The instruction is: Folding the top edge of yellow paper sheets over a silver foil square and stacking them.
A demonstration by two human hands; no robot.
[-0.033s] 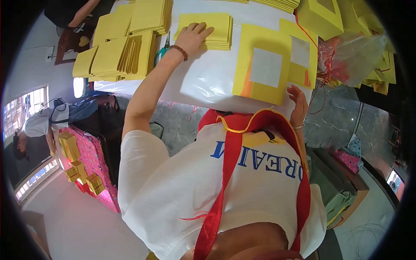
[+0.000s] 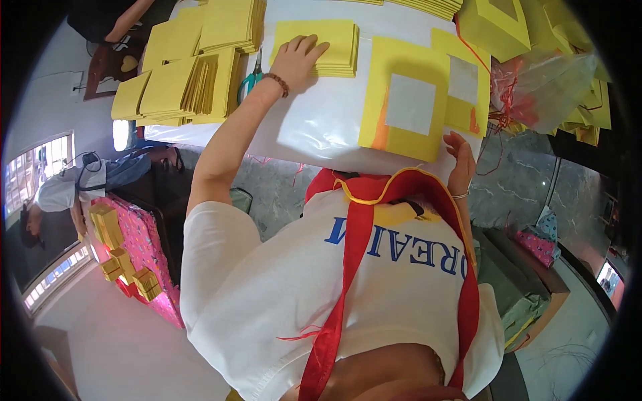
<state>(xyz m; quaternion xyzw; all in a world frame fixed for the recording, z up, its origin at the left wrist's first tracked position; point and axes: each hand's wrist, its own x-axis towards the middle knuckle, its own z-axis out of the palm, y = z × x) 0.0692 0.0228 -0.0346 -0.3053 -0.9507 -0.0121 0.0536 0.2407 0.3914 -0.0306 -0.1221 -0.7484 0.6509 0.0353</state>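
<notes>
A neat stack of yellow folded papers lies on the white-covered table. My left hand rests on its near left part, fingers stretched over the top sheet. At the table's front edge is my right hand, loosely bent with the fingers apart and nothing visible in it. It is nearest to a large flat yellow paper piece with a pale rectangle. A similar piece lies partly under that one. Teal-handled scissors lie left of my left wrist, beside more yellow stacks.
Yellow folded paper stacks crowd the table's left side. At the right are a yellow box shape, a clear plastic bag and red string. Another person is at far left, near a pink-covered surface.
</notes>
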